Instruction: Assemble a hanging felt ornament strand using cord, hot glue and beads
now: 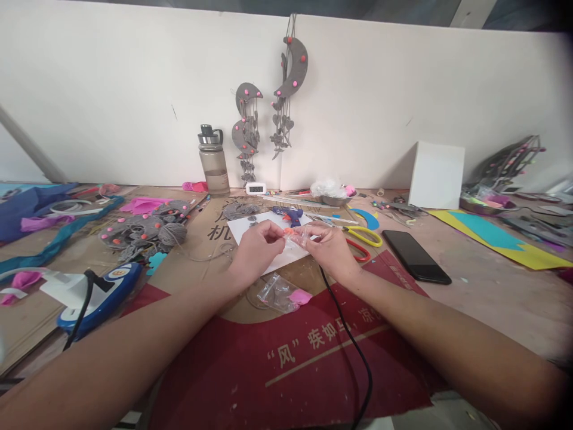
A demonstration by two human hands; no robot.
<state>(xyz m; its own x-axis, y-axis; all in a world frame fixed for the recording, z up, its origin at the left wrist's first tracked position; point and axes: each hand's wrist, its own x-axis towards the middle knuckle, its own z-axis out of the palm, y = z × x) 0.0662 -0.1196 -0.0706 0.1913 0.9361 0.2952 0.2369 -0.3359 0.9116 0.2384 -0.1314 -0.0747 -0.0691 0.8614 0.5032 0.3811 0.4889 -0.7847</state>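
My left hand (263, 246) and my right hand (329, 248) are close together over a white sheet (242, 229). Between them is a small clear plastic bag (299, 237) with something orange in it. The fingers of my right hand pinch the bag. My left thumb and forefinger are pressed together at the orange end; whether they grip the bag or the orange stuff is too small to tell. Below lies another clear bag (280, 292) with a pink piece. Just behind my hands is a blue glue gun (289, 214).
Yellow scissors (364, 234), red-handled scissors (359, 251) and a black phone (416, 257) lie to the right. A bottle (213, 164) stands at the back. Grey yarn pieces (143, 230) and a blue power strip (101, 298) are left. A black cable (353, 340) crosses the red cardboard (224, 370).
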